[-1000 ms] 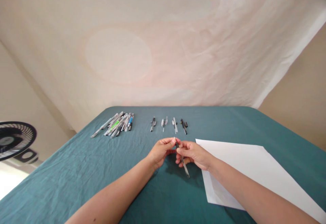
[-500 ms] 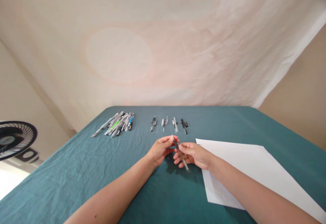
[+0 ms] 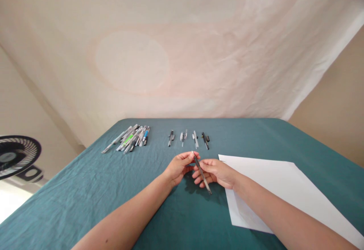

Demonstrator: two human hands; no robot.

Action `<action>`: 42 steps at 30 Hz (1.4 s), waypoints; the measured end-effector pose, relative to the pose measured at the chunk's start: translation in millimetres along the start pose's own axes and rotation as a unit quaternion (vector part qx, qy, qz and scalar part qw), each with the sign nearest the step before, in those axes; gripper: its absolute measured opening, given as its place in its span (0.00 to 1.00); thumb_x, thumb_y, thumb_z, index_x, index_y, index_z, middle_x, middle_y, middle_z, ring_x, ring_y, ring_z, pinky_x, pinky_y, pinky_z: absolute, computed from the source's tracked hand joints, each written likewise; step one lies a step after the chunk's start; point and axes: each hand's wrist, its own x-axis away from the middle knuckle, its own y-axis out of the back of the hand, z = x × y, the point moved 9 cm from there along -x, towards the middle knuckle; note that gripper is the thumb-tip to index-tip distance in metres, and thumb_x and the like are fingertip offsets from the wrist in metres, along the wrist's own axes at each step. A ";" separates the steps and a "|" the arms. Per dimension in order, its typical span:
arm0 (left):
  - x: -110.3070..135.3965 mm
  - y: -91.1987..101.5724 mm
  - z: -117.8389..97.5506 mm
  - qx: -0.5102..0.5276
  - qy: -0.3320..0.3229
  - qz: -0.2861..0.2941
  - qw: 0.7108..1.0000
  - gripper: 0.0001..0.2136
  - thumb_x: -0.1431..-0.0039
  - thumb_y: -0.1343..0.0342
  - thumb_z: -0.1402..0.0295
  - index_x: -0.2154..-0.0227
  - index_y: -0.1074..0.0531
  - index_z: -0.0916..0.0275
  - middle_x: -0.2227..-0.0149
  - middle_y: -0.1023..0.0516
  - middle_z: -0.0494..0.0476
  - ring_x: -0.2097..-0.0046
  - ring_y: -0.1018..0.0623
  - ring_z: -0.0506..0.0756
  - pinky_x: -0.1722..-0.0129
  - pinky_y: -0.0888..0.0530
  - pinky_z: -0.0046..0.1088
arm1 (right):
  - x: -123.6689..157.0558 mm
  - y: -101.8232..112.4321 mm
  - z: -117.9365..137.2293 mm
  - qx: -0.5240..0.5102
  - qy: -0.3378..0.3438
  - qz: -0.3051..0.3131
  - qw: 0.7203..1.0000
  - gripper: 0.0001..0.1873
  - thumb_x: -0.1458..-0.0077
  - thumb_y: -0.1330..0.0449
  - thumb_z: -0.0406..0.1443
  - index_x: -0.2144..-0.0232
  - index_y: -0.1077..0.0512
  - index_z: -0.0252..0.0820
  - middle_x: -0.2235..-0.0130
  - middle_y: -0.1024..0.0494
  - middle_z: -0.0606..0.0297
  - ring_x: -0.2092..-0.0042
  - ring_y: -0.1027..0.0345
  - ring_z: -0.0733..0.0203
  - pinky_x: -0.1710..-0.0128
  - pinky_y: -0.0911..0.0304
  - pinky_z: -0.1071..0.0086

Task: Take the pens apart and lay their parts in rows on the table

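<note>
A slim dark pen (image 3: 203,175) with a clear-looking lower barrel slants between my hands above the cloth. Its pale pointed end is up and away from me, its other end down toward me. My left hand (image 3: 179,167) is closed, thumb and fingers pinching the pen near the pointed end. From the right, my right hand (image 3: 218,172) grips the barrel between thumb and forefinger, the other fingers curled loosely beneath. Beyond my hands, several pens and loose caps lie in a spaced row, among them a dark pen (image 3: 205,141) at the right end.
A heap of pens (image 3: 133,138), with green and blue accents, lies at the back left. A white sheet of paper (image 3: 273,189) rests under my right forearm. Green cloth (image 3: 93,189) covers the table. Off its left edge is a black fan (image 3: 18,157).
The pen has turned very slightly in my fingers and its lower end has shifted a touch left. Both hands hold nearly the same place.
</note>
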 end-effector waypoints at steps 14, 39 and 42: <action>1.4 -3.1 -0.1 -0.016 0.002 0.014 1.000 0.12 0.49 0.42 0.63 0.64 0.27 0.66 0.65 0.28 0.57 0.72 0.31 0.46 0.68 0.32 0.24 | 1.8 -3.4 3.3 0.017 0.003 0.022 1.000 0.19 0.44 0.46 0.46 0.58 0.36 0.37 0.59 0.26 0.54 0.64 0.27 0.59 0.67 0.31 0.65; 0.9 -0.6 0.0 -0.022 0.006 0.005 1.000 0.13 0.51 0.40 0.62 0.64 0.27 0.65 0.65 0.27 0.58 0.65 0.28 0.50 0.69 0.33 0.22 | 2.6 -3.3 1.4 0.025 -0.003 0.013 1.000 0.18 0.46 0.45 0.47 0.62 0.39 0.39 0.64 0.26 0.59 0.66 0.26 0.58 0.69 0.31 0.65; 0.8 0.3 0.1 -0.022 0.009 0.003 1.000 0.13 0.51 0.40 0.62 0.64 0.27 0.65 0.65 0.27 0.57 0.66 0.28 0.50 0.68 0.33 0.24 | 3.0 -3.8 1.4 0.030 -0.006 0.015 0.999 0.20 0.46 0.46 0.49 0.61 0.38 0.38 0.63 0.26 0.56 0.65 0.27 0.59 0.68 0.31 0.66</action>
